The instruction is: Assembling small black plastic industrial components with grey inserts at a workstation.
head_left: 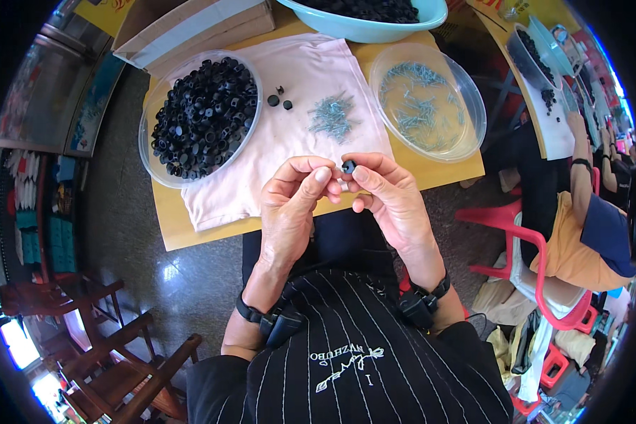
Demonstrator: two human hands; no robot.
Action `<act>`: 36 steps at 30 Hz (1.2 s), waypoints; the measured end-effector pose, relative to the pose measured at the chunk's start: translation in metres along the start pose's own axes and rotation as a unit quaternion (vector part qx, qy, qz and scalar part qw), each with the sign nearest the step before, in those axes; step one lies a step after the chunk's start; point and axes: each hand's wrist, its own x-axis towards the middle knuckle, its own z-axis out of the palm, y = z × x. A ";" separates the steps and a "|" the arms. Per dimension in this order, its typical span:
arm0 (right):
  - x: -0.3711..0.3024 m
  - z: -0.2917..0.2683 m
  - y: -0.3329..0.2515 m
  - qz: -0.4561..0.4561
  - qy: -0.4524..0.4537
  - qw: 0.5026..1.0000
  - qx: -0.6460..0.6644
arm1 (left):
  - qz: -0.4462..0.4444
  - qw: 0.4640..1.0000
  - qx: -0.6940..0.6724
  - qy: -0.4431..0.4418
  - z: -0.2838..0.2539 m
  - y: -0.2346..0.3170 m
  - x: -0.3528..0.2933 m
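Observation:
My right hand (390, 189) pinches a small round black plastic cap (348, 167) between thumb and fingers, above the near edge of the table. Close against it, my left hand (298, 187) has its thumb and forefinger pressed together; whatever they hold is too small to make out. A heap of thin silvery screws (332, 118) lies on the pale pink cloth (261, 180) beyond my hands. Several similar black pieces, one of them a loose black cap (273, 100), rest left of that heap. To the left, a clear round tub (146, 157) is piled with black caps.
On the right, a clear shallow tub (479, 134) holds more screws. A cardboard box (191, 35) and a light blue basin (346, 27) of black pieces stand at the back. A person in an orange garment (562, 244) sits by a pink chair (537, 247). Wooden furniture (120, 353) stands lower left.

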 end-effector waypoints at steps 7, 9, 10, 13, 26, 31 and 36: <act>-0.001 0.003 0.002 -0.008 0.003 0.999 -0.033 | 0.010 1.000 0.018 0.015 -0.001 0.001 -0.003; -0.001 0.004 0.003 -0.007 0.006 0.999 -0.035 | 0.000 1.000 0.021 0.018 -0.001 0.001 -0.004; -0.001 0.004 0.003 -0.007 0.006 0.999 -0.036 | 0.000 1.000 0.021 0.019 -0.002 0.001 -0.004; -0.001 0.002 0.003 -0.004 0.008 0.999 -0.043 | 0.016 0.998 0.064 0.016 -0.004 0.002 -0.005; 0.001 0.004 0.009 -0.010 0.032 0.998 -0.062 | 0.056 0.987 0.149 -0.001 -0.009 -0.007 -0.002; 0.002 0.006 0.014 -0.095 0.035 0.990 -0.096 | -0.016 0.999 0.047 0.021 -0.006 -0.011 0.003; 0.006 0.007 0.012 -0.126 0.028 0.985 -0.115 | 0.029 0.986 0.167 0.013 -0.007 0.004 0.015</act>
